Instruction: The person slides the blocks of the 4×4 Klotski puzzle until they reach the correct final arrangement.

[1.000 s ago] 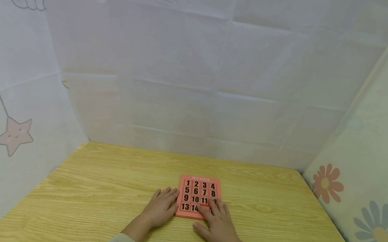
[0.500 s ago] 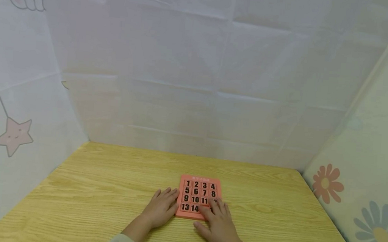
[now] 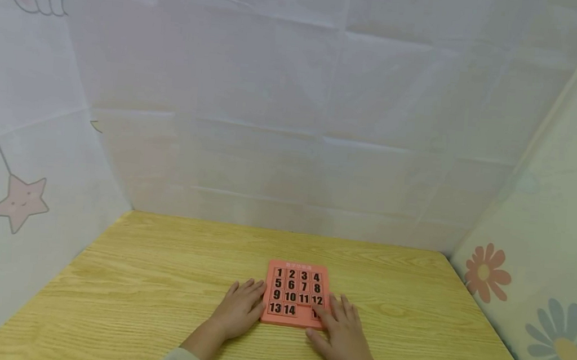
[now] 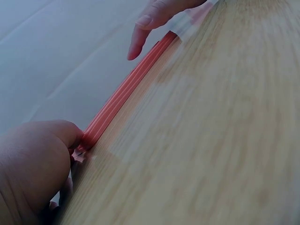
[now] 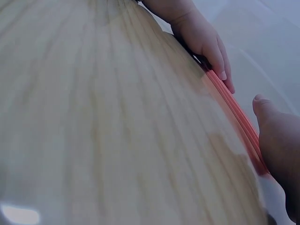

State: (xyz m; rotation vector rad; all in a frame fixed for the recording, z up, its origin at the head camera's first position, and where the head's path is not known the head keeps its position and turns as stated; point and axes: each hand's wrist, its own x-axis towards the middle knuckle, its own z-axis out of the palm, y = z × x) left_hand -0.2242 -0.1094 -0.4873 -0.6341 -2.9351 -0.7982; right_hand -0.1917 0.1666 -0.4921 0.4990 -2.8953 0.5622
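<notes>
A coral-pink number slide puzzle [image 3: 298, 265] lies flat on the table. Its tiles run in order from 1 at the top left to 14 in the bottom row. Right of the 14 tile [image 3: 289, 310] is a gap, and a partly covered tile [image 3: 316, 314] sits in the bottom right corner. My left hand [image 3: 238, 312] rests along the puzzle's left edge, thumb against its side in the left wrist view. Over the lower right of the board, my right hand [image 3: 344, 338] extends its index finger onto the corner tile, with the other fingers past the right edge.
The wood-grain table [image 3: 175, 261] reaches back to a pale hanging cloth [image 3: 271, 145]. Patterned side cloths carry a pink star [image 3: 19, 203] on the left and flowers [image 3: 484, 273] on the right.
My right hand has shifted to the right, uncovering the 12 tile and the gap beside 14. My left hand and the puzzle's frame stay in place.
</notes>
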